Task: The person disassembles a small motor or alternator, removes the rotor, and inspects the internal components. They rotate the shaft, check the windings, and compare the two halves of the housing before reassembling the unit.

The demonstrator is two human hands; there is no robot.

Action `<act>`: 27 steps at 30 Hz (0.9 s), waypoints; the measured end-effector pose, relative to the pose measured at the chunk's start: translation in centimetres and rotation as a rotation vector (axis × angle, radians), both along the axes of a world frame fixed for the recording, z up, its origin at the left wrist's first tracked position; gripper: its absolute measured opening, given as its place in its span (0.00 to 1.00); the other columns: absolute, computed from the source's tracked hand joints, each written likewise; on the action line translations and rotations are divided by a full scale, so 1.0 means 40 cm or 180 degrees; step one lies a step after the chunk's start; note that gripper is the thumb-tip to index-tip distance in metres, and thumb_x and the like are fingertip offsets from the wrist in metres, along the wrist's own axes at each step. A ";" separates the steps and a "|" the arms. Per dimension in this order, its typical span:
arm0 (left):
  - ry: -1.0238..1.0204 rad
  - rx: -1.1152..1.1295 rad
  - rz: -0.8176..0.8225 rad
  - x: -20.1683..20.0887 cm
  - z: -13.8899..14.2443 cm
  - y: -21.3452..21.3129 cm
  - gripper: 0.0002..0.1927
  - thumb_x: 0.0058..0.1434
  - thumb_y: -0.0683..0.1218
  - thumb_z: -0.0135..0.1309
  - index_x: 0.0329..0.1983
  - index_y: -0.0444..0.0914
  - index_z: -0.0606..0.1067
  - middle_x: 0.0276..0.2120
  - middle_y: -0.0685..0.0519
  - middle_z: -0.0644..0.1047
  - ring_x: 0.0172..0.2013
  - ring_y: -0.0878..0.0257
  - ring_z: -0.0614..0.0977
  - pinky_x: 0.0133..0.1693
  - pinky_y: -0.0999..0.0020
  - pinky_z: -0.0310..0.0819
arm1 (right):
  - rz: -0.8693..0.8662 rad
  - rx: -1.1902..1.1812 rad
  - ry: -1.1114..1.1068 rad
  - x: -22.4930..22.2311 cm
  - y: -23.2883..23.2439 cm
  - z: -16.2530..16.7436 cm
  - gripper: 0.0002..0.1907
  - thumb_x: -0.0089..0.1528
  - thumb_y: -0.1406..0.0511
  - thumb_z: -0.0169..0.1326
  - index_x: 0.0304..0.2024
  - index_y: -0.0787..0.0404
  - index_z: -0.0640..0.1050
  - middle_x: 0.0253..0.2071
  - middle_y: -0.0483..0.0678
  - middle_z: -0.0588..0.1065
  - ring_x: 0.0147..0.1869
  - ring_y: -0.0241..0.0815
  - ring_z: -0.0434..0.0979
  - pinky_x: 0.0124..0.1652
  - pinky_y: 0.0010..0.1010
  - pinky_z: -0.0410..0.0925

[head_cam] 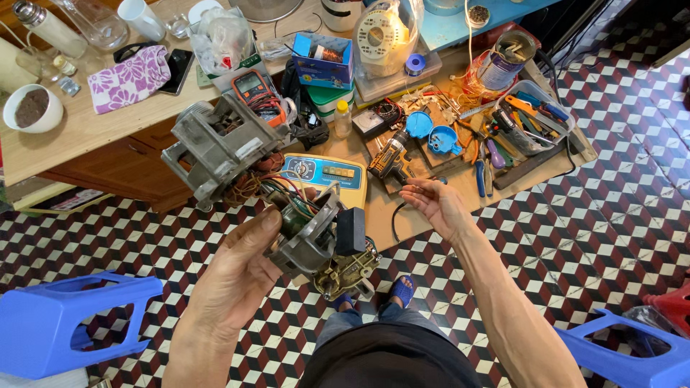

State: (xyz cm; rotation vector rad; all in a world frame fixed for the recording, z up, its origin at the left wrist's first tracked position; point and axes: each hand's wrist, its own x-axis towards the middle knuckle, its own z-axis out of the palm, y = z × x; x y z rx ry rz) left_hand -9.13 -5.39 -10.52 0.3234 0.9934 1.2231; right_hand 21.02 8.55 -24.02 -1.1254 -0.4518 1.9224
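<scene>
Holding a grey fan motor [309, 233] tight, the left hand [241, 276] keeps it up over the floor. Its long side leans up and left. The right hand [435, 205] is spread and empty, just right of it.

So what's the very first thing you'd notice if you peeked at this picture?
Right in the middle, the left hand holds up a taken-apart grey electric motor with coloured wires trailing to a second grey housing above it. The right hand hangs open beside it, holding nothing. Behind lies a low wooden board crowded with tools, and the floor of red, black and white cube-pattern tiles catches the eye too.
</scene>
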 end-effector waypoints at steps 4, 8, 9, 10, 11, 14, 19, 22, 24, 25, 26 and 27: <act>0.0021 -0.0065 0.0001 0.001 0.001 0.002 0.13 0.60 0.48 0.60 0.43 0.35 0.80 0.39 0.51 0.84 0.43 0.63 0.84 0.48 0.59 0.79 | 0.0121 0.0094 -0.0067 0.013 -0.010 -0.010 0.19 0.64 0.70 0.46 0.55 0.76 0.72 0.48 0.59 0.77 0.51 0.46 0.82 0.54 0.31 0.76; -0.0058 0.0014 -0.0041 0.000 -0.002 0.002 0.13 0.62 0.47 0.60 0.44 0.34 0.80 0.38 0.50 0.84 0.41 0.62 0.84 0.46 0.58 0.80 | 0.0179 0.0411 -0.0578 0.015 -0.022 -0.025 0.19 0.65 0.69 0.55 0.56 0.75 0.75 0.44 0.55 0.78 0.45 0.41 0.80 0.49 0.28 0.74; -0.0076 0.0057 -0.0066 0.000 -0.003 0.002 0.13 0.63 0.47 0.60 0.44 0.33 0.80 0.38 0.49 0.84 0.41 0.61 0.84 0.46 0.57 0.80 | 0.0227 0.0518 -0.0843 0.013 -0.026 -0.026 0.18 0.64 0.69 0.57 0.55 0.74 0.77 0.42 0.54 0.79 0.44 0.39 0.80 0.48 0.27 0.74; -0.0085 0.0041 -0.0057 0.000 -0.003 0.002 0.13 0.62 0.47 0.60 0.44 0.34 0.80 0.38 0.50 0.84 0.41 0.62 0.85 0.46 0.58 0.80 | 0.0280 0.0626 -0.1107 0.011 -0.030 -0.026 0.18 0.63 0.69 0.59 0.54 0.72 0.78 0.41 0.52 0.79 0.42 0.37 0.80 0.46 0.26 0.74; -0.0094 0.0024 -0.0048 0.000 -0.003 0.002 0.13 0.62 0.47 0.60 0.44 0.34 0.80 0.38 0.50 0.84 0.41 0.62 0.85 0.46 0.58 0.80 | 0.0281 0.0720 -0.1358 0.010 -0.034 -0.026 0.17 0.63 0.69 0.58 0.53 0.72 0.79 0.39 0.53 0.79 0.41 0.37 0.80 0.44 0.25 0.73; -0.0073 -0.0003 -0.0064 0.000 -0.002 0.002 0.13 0.61 0.47 0.60 0.45 0.34 0.80 0.38 0.50 0.84 0.41 0.62 0.85 0.46 0.59 0.79 | 0.0296 0.1030 -0.1909 0.005 -0.049 -0.017 0.16 0.64 0.68 0.57 0.52 0.70 0.80 0.36 0.53 0.80 0.38 0.35 0.79 0.41 0.23 0.72; -0.0019 -0.0010 -0.0060 0.004 -0.001 0.006 0.14 0.61 0.47 0.61 0.46 0.35 0.79 0.39 0.51 0.83 0.42 0.63 0.84 0.48 0.60 0.79 | 0.0281 0.1306 -0.1886 0.005 -0.054 -0.011 0.15 0.68 0.66 0.49 0.51 0.71 0.79 0.37 0.52 0.80 0.38 0.35 0.80 0.40 0.24 0.73; -0.0002 -0.0020 -0.0076 0.004 0.002 0.008 0.14 0.61 0.47 0.61 0.47 0.35 0.79 0.40 0.51 0.83 0.43 0.63 0.84 0.49 0.61 0.78 | 0.0155 0.0824 -0.0787 0.013 -0.047 -0.020 0.16 0.71 0.66 0.45 0.50 0.74 0.77 0.38 0.53 0.78 0.38 0.39 0.80 0.39 0.27 0.74; 0.0008 -0.0029 -0.0097 0.005 0.007 0.006 0.16 0.60 0.48 0.61 0.47 0.35 0.80 0.40 0.52 0.84 0.43 0.64 0.83 0.50 0.62 0.78 | 0.0101 0.0625 -0.0446 0.023 -0.047 -0.027 0.15 0.70 0.67 0.44 0.50 0.74 0.76 0.39 0.53 0.78 0.40 0.40 0.80 0.41 0.27 0.74; 0.0046 -0.0039 -0.0082 0.006 0.009 0.006 0.16 0.59 0.48 0.62 0.47 0.35 0.80 0.40 0.51 0.84 0.44 0.63 0.84 0.50 0.61 0.78 | 0.0074 0.0524 -0.0273 0.025 -0.049 -0.030 0.15 0.70 0.67 0.44 0.51 0.74 0.75 0.40 0.53 0.78 0.41 0.40 0.80 0.41 0.27 0.74; 0.0086 -0.0049 -0.0065 0.007 0.011 0.006 0.16 0.59 0.48 0.62 0.47 0.35 0.80 0.41 0.51 0.84 0.44 0.63 0.84 0.50 0.61 0.77 | 0.0058 0.0492 -0.0206 0.029 -0.051 -0.034 0.15 0.70 0.67 0.44 0.51 0.74 0.75 0.40 0.53 0.78 0.41 0.40 0.80 0.41 0.26 0.74; 0.0125 -0.0055 -0.0045 0.009 0.013 0.006 0.17 0.58 0.48 0.62 0.47 0.35 0.80 0.41 0.51 0.84 0.45 0.63 0.84 0.51 0.61 0.77 | 0.0045 0.0462 -0.0140 0.033 -0.054 -0.035 0.15 0.69 0.67 0.45 0.51 0.74 0.75 0.39 0.53 0.78 0.41 0.40 0.80 0.41 0.26 0.74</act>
